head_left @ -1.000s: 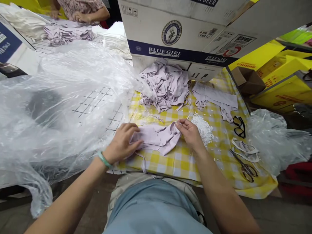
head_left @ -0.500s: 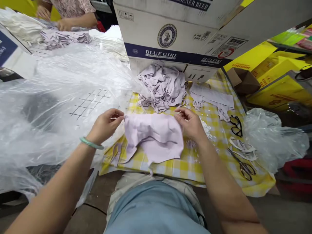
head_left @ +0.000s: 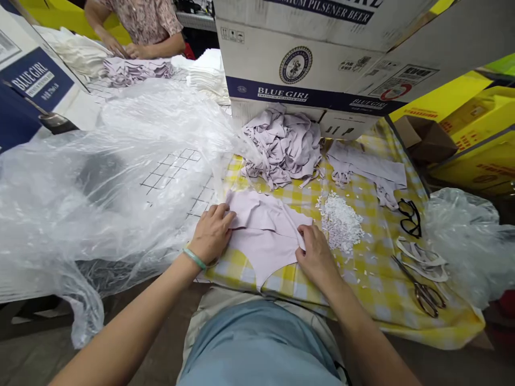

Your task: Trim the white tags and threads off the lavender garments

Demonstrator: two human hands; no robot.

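Observation:
A pale lilac garment [head_left: 261, 249], shaped like briefs with a folded-over upper layer, lies on the yellow checked cloth [head_left: 386, 300] with its narrow point towards me. My left hand [head_left: 212, 231], a green bangle at its wrist, has its fingers curled over the garment's left edge. At the right edge, my right hand [head_left: 316, 252] pinches the fabric between thumb and fingers. Behind the garment rises a crumpled heap of lilac pieces [head_left: 284, 142]. Another lilac piece [head_left: 368, 166] lies flatter to the right of the heap.
White snippets [head_left: 341, 222] are piled right of the garment. Further right are black glasses [head_left: 410, 218], pale straps [head_left: 422, 260], scissors [head_left: 422, 292] and a plastic bag [head_left: 462, 236]. Clear plastic sheeting [head_left: 100, 187] covers the left. A large carton [head_left: 298, 64] stands behind; a co-worker [head_left: 142, 27] handles stacked fabric.
Both hands have come down and towards me, from holding the garment's upper corners to its side edges. The garment now lies flatter, its lower point spread out. The view has shifted left.

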